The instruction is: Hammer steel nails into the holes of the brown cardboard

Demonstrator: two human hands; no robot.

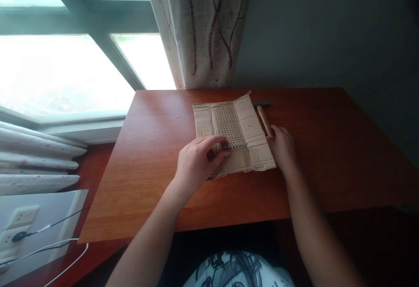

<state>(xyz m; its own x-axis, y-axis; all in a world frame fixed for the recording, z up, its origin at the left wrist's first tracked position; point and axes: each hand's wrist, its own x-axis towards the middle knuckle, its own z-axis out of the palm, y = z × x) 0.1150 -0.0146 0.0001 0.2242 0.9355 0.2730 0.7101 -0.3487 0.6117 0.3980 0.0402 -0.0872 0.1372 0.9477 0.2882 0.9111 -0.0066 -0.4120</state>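
Note:
A sheet of corrugated cardboard with raised, creased edges lies on the table. Its middle panel carries a grid of small holes, with a row of small dark pieces along the near side; their kind is too small to tell. Over the left end of this row is my left hand, thumb and forefinger curved and apart, with nothing visible between the tips. To the right of the cardboard, my right hand is closed round the wooden handle of a hammer. Its dark head points away from me, partly behind the cardboard.
The brown wooden table has its near edge close to my body. A window and a patterned curtain stand behind and left. Cables run from a wall socket at lower left.

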